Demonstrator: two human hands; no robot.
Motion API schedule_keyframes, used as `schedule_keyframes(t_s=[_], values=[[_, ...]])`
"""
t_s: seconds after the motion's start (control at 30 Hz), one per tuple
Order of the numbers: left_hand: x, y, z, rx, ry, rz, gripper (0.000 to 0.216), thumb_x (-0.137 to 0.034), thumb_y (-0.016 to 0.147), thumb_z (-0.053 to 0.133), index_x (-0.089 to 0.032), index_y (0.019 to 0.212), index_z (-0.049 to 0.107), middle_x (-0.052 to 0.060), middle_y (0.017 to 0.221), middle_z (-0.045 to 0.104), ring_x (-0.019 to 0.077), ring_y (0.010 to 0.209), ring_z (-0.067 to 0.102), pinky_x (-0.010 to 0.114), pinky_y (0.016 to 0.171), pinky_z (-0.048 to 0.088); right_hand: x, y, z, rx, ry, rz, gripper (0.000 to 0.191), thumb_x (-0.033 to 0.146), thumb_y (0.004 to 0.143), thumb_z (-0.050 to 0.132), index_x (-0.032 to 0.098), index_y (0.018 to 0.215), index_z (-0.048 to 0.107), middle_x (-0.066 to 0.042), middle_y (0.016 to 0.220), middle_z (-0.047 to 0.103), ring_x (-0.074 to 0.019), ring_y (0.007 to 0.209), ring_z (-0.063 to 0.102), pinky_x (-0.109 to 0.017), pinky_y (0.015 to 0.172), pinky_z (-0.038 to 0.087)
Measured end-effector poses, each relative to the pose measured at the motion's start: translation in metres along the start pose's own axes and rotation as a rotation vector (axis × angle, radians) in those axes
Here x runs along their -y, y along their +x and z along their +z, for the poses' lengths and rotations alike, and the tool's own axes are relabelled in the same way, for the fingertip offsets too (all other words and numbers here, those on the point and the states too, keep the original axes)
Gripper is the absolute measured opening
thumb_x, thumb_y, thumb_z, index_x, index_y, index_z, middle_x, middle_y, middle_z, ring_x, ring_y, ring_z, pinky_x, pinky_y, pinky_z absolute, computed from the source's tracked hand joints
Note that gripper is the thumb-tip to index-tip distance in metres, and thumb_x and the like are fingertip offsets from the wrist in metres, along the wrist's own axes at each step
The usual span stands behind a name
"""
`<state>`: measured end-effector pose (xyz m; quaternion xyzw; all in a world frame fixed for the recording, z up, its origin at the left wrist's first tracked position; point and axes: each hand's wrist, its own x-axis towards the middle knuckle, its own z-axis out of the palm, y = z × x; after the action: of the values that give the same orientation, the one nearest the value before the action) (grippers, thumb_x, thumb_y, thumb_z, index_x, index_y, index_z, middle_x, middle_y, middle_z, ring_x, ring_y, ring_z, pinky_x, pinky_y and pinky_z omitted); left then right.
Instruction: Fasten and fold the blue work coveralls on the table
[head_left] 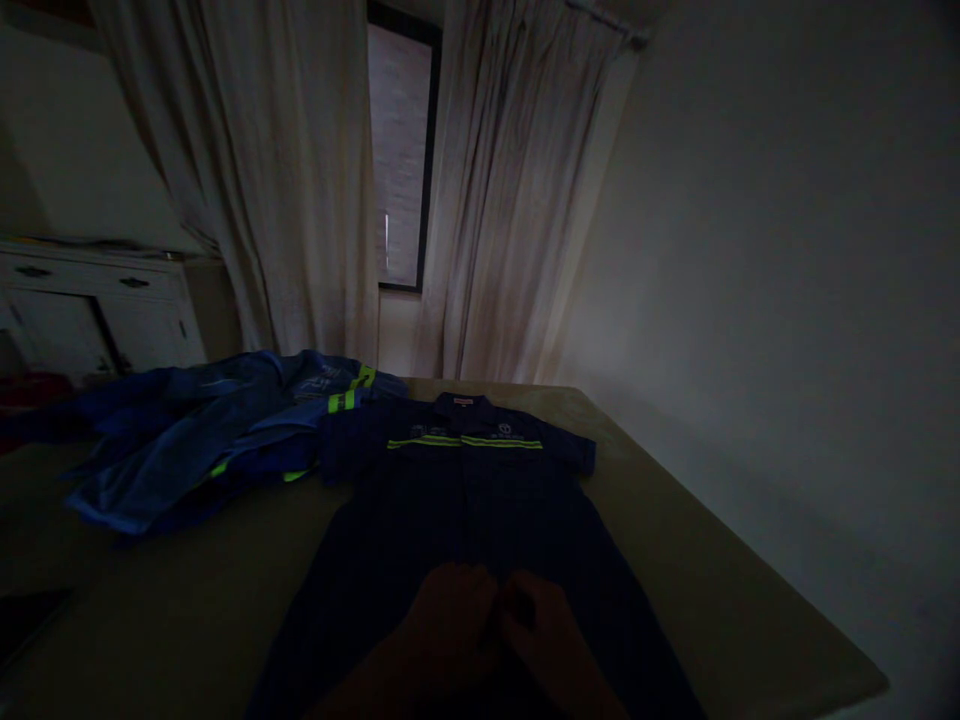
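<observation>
A dark navy short-sleeved work shirt point(517, 500) lies spread out face up, its collar at the far end and yellow-green stripes across the chest. Over its front, low on the middle line, my left hand point(454, 610) and my right hand point(536, 615) are close together. Both have their fingers curled in and closed at the shirt's front edge, pinching the cloth there. The picture is very dark, so the fingertips and any button between them are hard to make out.
Rumpled blue work clothes point(225, 430) with yellow-green bands lie to the left, close to the shirt's sleeve. The table point(675, 560) runs along a white wall point(787, 300). Behind are curtains point(300, 180), a window point(401, 150) and a white cabinet point(97, 300).
</observation>
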<state>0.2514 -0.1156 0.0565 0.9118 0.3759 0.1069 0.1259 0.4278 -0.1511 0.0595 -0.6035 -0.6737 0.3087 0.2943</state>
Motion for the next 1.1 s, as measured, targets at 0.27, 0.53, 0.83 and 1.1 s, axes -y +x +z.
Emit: schedule_keyframes(t_s=[0.27,0.53,0.83,1.1], values=[[0.001,-0.003,-0.003,-0.004,0.004,0.034,0.023,-0.033,0.089,0.057,-0.019,0.106,0.062,0.007,0.105,0.069,0.028,0.095,0.066,0.045,0.086,0.051,-0.002,0.003,0.003,-0.032,-0.044,0.002,0.016,0.031,0.088,0.058,0.019,0.078,0.063,-0.001,0.077,0.066,-0.0165,0.074,0.059,-0.025,0.066,0.04],[0.0,-0.001,-0.002,0.019,0.015,0.027,0.022,-0.033,0.088,0.058,-0.018,0.103,0.062,0.008,0.104,0.069,0.0273,0.094,0.066,0.043,0.084,0.051,0.0,0.003,0.002,-0.021,-0.05,-0.01,0.015,0.028,0.089,0.059,0.02,0.081,0.067,-0.002,0.079,0.069,-0.0166,0.075,0.062,-0.025,0.067,0.042],[0.004,-0.002,-0.002,-0.009,-0.033,0.008,0.019,-0.034,0.086,0.057,-0.02,0.098,0.062,0.007,0.099,0.07,0.0262,0.09,0.066,0.04,0.079,0.05,-0.005,0.003,0.003,-0.084,-0.057,-0.074,0.029,0.04,0.093,0.056,0.02,0.078,0.07,-0.005,0.079,0.072,-0.0185,0.074,0.066,-0.027,0.068,0.045],[0.0,-0.001,-0.01,0.004,-0.039,0.015,0.018,-0.034,0.088,0.057,-0.021,0.098,0.065,0.006,0.099,0.071,0.0248,0.088,0.067,0.037,0.079,0.05,-0.008,0.002,0.002,-0.158,-0.167,-0.155,0.032,0.039,0.098,0.05,0.021,0.074,0.06,-0.002,0.075,0.066,-0.016,0.069,0.061,-0.026,0.065,0.042]])
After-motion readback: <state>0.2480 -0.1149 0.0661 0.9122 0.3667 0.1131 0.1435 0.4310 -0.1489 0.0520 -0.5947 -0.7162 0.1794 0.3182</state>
